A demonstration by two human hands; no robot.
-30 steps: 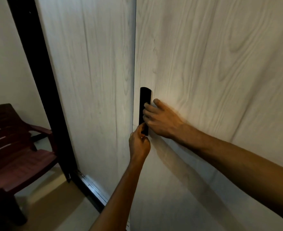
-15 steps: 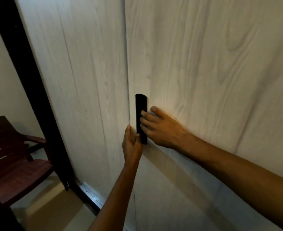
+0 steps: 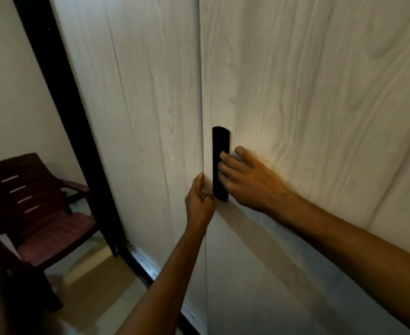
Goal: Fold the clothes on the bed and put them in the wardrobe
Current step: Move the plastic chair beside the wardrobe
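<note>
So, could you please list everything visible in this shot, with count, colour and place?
wardrobe door panels: two, pale wood grain, filling the middle and right; the seam between them runs down the centre.
handle: one, black, upright recessed strip on the right panel beside the seam.
wardrobe frame: one, black, slanting down the left of the doors.
bottom track: one, metallic, along the foot of the doors.
chair: one, dark maroon plastic, lower left on the floor.
wall: one, off-white, far left.
floor: one, beige, bottom left.
left hand: one, fingers curled at the seam edge below the handle.
right hand: one, fingertips in the handle, thumb on the panel.
</note>
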